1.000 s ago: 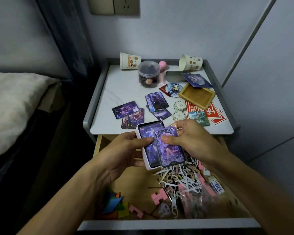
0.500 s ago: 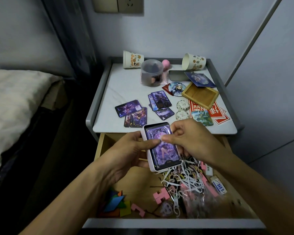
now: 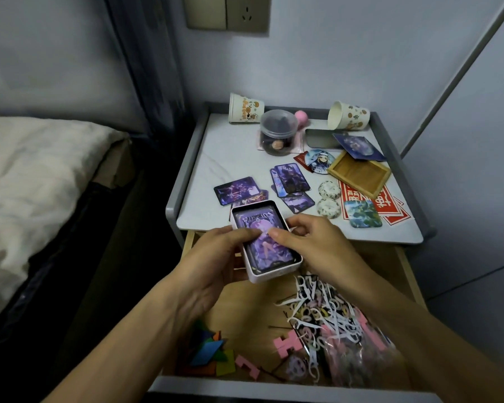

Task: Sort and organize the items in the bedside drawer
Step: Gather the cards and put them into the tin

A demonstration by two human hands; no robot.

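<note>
My left hand grips a pale pink card tin from its left side, thumb lying on the top card. A purple picture card lies flat inside the tin. My right hand is at the tin's right edge, its thumb pressing on that card and its fingers curled behind the rim. The tin hovers over the open bedside drawer, just in front of the nightstand top. More purple cards and another purple card lie loose on the top.
In the drawer lie white floss picks, pink puzzle pieces and coloured tangram pieces. The top holds two paper cups, a clear jar, a wooden tray, a metal tin, badges and red stickers. A bed is on the left.
The purple card that my right hand held slanted over the tin now lies flat inside it. Both hands and the tin rose slightly toward the nightstand edge.
</note>
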